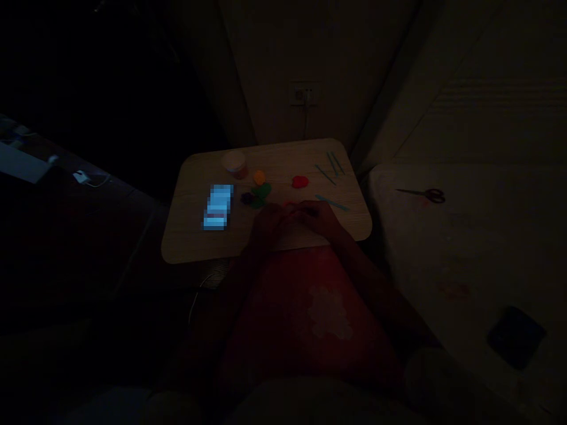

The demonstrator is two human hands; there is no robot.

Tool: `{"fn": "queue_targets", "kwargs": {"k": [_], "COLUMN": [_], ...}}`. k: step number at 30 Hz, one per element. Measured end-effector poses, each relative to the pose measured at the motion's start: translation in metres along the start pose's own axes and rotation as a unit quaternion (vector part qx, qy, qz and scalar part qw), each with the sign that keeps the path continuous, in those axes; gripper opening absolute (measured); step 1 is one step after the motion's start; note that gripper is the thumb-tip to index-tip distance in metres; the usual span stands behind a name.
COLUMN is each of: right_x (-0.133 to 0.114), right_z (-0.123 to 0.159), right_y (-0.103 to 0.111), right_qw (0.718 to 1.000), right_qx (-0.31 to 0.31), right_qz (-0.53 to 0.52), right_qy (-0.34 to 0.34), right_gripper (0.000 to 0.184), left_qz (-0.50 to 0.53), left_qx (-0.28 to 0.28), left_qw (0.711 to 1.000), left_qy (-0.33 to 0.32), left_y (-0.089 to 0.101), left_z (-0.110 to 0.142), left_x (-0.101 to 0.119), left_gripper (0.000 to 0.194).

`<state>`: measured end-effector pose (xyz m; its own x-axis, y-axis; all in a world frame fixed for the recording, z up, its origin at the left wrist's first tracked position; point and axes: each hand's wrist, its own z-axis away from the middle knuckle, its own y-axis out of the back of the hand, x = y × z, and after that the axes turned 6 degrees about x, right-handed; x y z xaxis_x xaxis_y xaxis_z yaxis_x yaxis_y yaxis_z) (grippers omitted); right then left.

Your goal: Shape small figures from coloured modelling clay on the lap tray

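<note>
The room is very dark. My left hand point(268, 227) and my right hand point(321, 217) meet over the near edge of a small wooden table point(190, 236). Both seem curled around a small red lump point(289, 205) between the fingertips, though the fingers are hard to make out. Just beyond the hands lie a red clay lump point(300, 182), a green one point(262, 190), a purple one point(247, 199) and an orange one point(259, 176). A lit phone point(218, 206) lies left of my left hand.
A small tub with a pale lid point(234, 163) stands at the table's back. Thin teal sticks point(330, 165) lie at the back right. Scissors point(427, 194) rest on the pale surface to the right, and a dark object point(516, 336) lies nearer. A wall socket point(305, 94) sits behind.
</note>
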<state>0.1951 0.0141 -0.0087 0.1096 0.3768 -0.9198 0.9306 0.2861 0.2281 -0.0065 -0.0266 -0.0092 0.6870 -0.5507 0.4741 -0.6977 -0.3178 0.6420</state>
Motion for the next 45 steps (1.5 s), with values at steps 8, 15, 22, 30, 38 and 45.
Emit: {"fn": "queue_targets", "kwargs": {"k": [8, 15, 22, 30, 38, 45], "right_x": [0.009, 0.013, 0.003, 0.004, 0.008, 0.012], "right_z": [0.000, -0.003, -0.003, -0.003, -0.003, -0.003], "right_y": [-0.001, -0.002, -0.002, -0.004, -0.004, -0.004], "right_qw": [0.999, 0.996, 0.986, 0.975, 0.974, 0.970], "right_qx": [-0.004, 0.056, 0.036, 0.020, 0.001, -0.017], "right_qz": [0.039, 0.065, 0.163, 0.220, 0.225, 0.235], "right_qy": [-0.018, -0.011, -0.004, 0.026, 0.027, 0.055], "right_gripper": [0.031, 0.023, 0.018, 0.020, 0.020, 0.021], "left_qz": [0.014, -0.069, -0.138, -0.130, -0.119, -0.134], "left_qx": [0.007, -0.007, -0.061, -0.063, -0.070, -0.087], "left_qw": [1.000, 0.997, 0.986, 0.987, 0.988, 0.986], "left_qy": [-0.003, 0.022, 0.069, 0.071, 0.066, 0.057], "left_y": [-0.001, 0.001, 0.004, 0.003, 0.004, 0.003], "left_z": [0.001, -0.007, -0.009, -0.009, -0.010, -0.010], "left_x": [0.002, 0.009, 0.014, 0.012, 0.012, 0.010], "left_gripper": [0.021, 0.030, 0.031, 0.027, 0.027, 0.026]}}
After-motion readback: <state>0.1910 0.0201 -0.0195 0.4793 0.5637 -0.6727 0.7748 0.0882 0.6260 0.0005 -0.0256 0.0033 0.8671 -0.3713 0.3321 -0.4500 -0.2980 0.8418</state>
